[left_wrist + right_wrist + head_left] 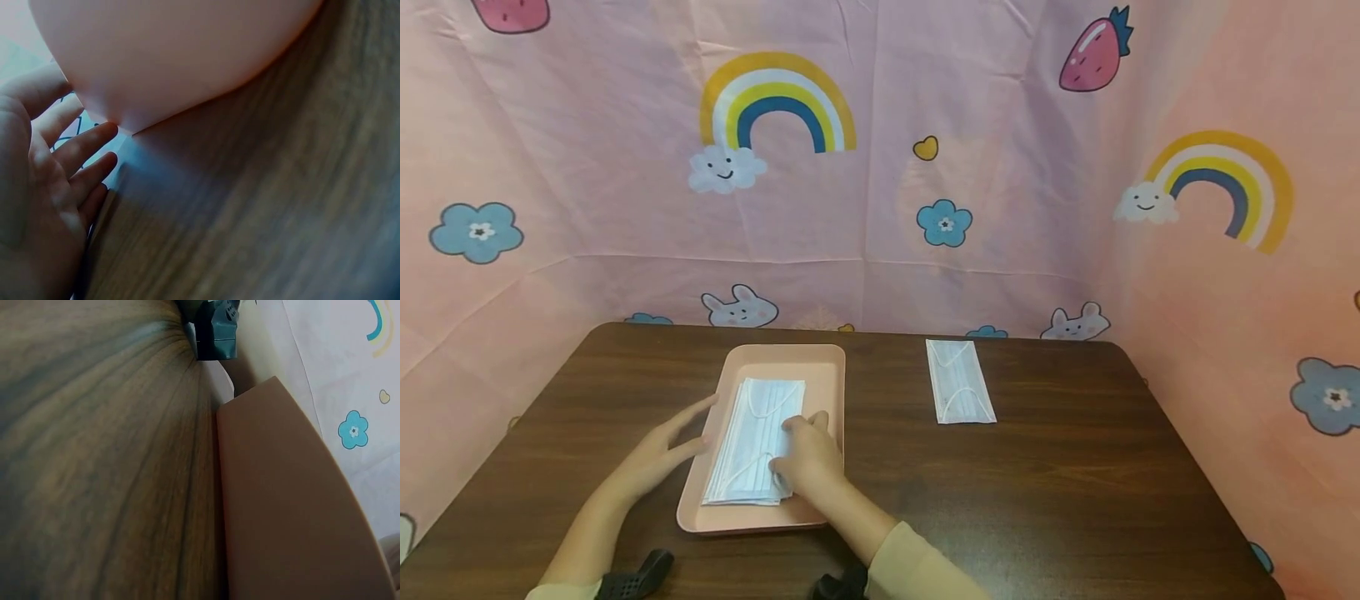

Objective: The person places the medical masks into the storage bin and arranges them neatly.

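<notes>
A pink rectangular tray (pixel 786 360) lies on the table, holding a stack of light blue face masks (pixel 751 437) with white ear loops. At the tray's left rim is my left hand (pixel 655 462), its fingers extended and spread. The left wrist view has those fingertips against the tray's outer wall (pixel 181 56). My right hand (pixel 814 458) reaches over the right side of the tray, thumb and bent fingers pinching a face mask at the stack's right edge. In the right wrist view only the tray's side wall (pixel 287 500) shows, with that hand's fingers out of sight.
A single face mask (pixel 961 387) lies flat near the table's back edge, right of the tray. The brown wooden table (pixel 1075 483) backs onto a patterned pink cloth (pixel 880 192). Dark straps (pixel 636 577) sit on the wrists near the front.
</notes>
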Motion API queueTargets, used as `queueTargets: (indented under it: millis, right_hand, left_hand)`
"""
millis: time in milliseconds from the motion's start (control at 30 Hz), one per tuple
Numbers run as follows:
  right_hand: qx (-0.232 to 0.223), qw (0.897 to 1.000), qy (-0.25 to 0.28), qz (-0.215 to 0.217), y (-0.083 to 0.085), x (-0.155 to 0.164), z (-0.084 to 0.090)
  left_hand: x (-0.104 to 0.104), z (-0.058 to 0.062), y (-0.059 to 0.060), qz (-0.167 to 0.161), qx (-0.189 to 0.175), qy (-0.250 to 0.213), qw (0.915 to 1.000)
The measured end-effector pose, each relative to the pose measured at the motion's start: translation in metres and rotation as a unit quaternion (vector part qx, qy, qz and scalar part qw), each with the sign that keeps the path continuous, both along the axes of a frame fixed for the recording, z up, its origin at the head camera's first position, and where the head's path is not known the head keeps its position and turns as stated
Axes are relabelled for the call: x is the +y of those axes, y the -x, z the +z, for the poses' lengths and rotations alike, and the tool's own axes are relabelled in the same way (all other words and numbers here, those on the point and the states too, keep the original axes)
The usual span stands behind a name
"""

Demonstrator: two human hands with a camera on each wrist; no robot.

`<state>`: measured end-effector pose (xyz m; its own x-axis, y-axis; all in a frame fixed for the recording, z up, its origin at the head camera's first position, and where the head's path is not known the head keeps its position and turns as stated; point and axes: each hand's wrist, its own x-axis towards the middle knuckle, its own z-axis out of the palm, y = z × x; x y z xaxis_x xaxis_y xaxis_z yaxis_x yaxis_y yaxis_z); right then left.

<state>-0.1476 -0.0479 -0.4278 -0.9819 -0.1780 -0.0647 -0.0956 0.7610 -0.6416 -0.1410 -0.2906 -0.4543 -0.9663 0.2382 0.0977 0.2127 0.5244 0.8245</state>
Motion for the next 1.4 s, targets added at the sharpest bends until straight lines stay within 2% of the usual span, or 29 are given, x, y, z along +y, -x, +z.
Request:
queueTargets:
  millis: [133,300,400,500,700,900,1067,1300,1400]
  right_hand:
    - [0.023,1.000,0.004,0.007,-0.003,0.002,0.005]
    - [0.033,0.999,0.033,0.019,-0.007,0.008,0.011]
    - [0.034,0.997,0.061,0.029,-0.009,0.012,0.014]
    - [0.032,0.992,0.111,0.050,-0.008,0.018,0.015]
    - [0.023,0.970,0.218,0.108,-0.006,0.030,0.014]
    - [0.003,0.942,0.305,0.139,-0.005,0.046,0.015]
    - [0.008,0.925,0.347,0.154,-0.005,0.059,0.016]
    - [0.019,0.908,0.380,0.176,-0.010,0.085,0.039]
    - [0.025,0.900,0.396,0.178,-0.008,0.097,0.038]
  left_hand:
    - [-0.001,0.002,0.000,0.002,-0.003,-0.002,1.0000]
    - [-0.002,0.001,0.000,0.005,-0.007,-0.009,0.9999]
    - [-0.002,0.001,0.000,0.005,-0.009,-0.012,0.9999]
    - [-0.002,0.001,0.000,0.006,-0.011,-0.014,0.9998]
    - [-0.002,0.001,-0.001,0.009,-0.011,-0.012,0.9998]
    - [0.000,0.000,-0.001,0.009,-0.010,-0.013,0.9998]
    - [0.000,0.000,0.000,0.009,-0.016,-0.018,0.9997]
    - [0.000,-0.001,0.001,0.012,-0.017,-0.008,0.9998]
    - [0.001,-0.001,0.000,0.015,-0.014,-0.002,0.9998]
